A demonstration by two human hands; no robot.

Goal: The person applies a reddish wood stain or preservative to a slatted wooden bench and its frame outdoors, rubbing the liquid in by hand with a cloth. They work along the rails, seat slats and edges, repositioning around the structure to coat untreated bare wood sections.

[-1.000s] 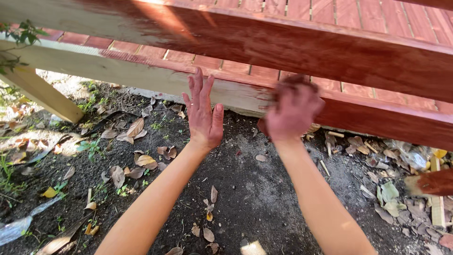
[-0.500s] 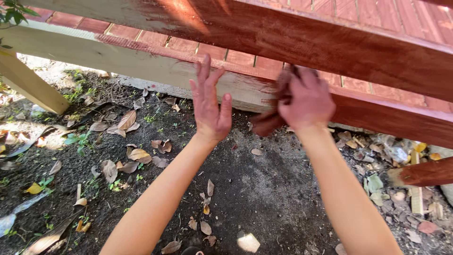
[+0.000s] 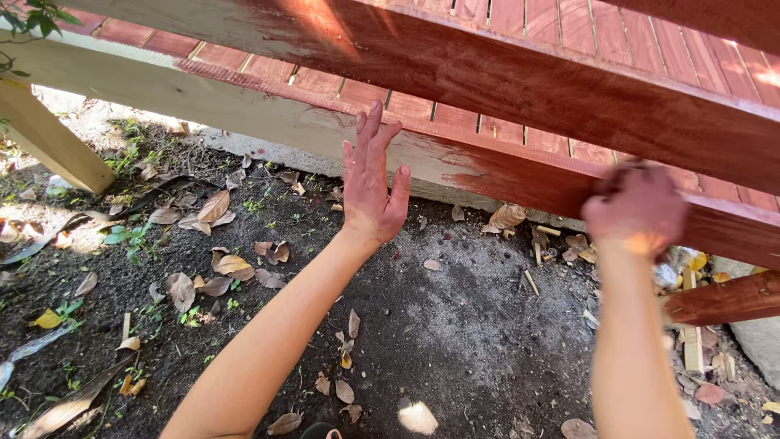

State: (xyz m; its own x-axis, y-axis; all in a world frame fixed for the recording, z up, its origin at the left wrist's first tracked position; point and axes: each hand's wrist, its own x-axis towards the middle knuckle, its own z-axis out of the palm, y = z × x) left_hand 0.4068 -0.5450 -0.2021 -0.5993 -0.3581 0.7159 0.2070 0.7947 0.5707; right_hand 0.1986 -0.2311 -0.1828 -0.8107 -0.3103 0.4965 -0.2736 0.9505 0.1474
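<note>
With our left hand (image 3: 370,191) spread flat and empty against the bare part of the lower rail (image 3: 268,122), we should keep our clenched, blurred right hand (image 3: 638,210), whatever it holds unclear, rubbing evenly along the grain; we count two hands and two stained rails.
</note>
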